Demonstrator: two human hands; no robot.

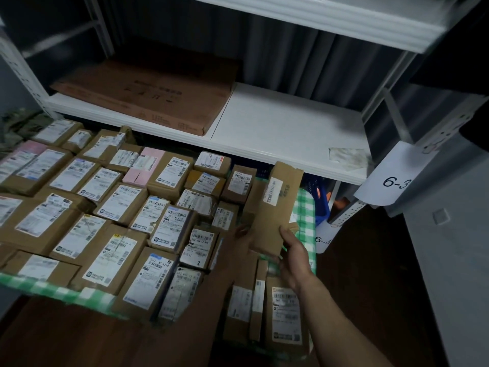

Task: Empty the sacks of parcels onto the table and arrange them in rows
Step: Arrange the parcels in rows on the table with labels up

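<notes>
Several cardboard parcels (113,207) with white labels lie in rows on a table covered by a green checked cloth (307,205). Both hands hold one long, narrow cardboard parcel (277,205) tilted up over the table's right end. My right hand (293,252) grips its lower right edge. My left hand (244,234) holds its lower left side, with the fingers partly hidden behind the box. More parcels (284,311) stand on edge just below my hands.
A white shelf (285,128) runs right behind the table, carrying a flat brown carton (148,94). Its right post bears paper tags "6-3" (394,181) and "6-4". A blue crate (321,202) sits under the shelf. A grey wall (449,260) stands at the right.
</notes>
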